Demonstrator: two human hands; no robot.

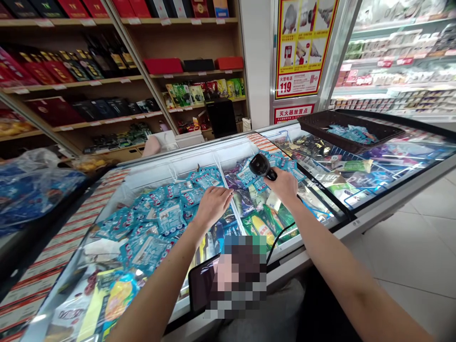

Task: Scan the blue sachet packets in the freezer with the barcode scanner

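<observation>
My right hand (286, 186) is wrapped round a black barcode scanner (260, 165), whose head points left over the freezer. A black cable (279, 237) hangs below that wrist. Above the freezer's white divider, my left hand (214, 205) is closed, its fingers bent and pressed together. Whatever those fingers hold, if anything, is hidden. Many small blue packets (171, 216) lie heaped to the left of this hand. More blue packets (249, 173) lie behind the scanner. Green bags with corn on them (261, 228) show below my right hand.
A dark tray (388, 135) with blue packets stands on the freezer's right end. A dark-screened device (203, 285) sits at the front edge, partly blurred out. Clear plastic bags (32, 190) lie at left. Shelves (192, 73) with boxes and bottles rise behind the freezer.
</observation>
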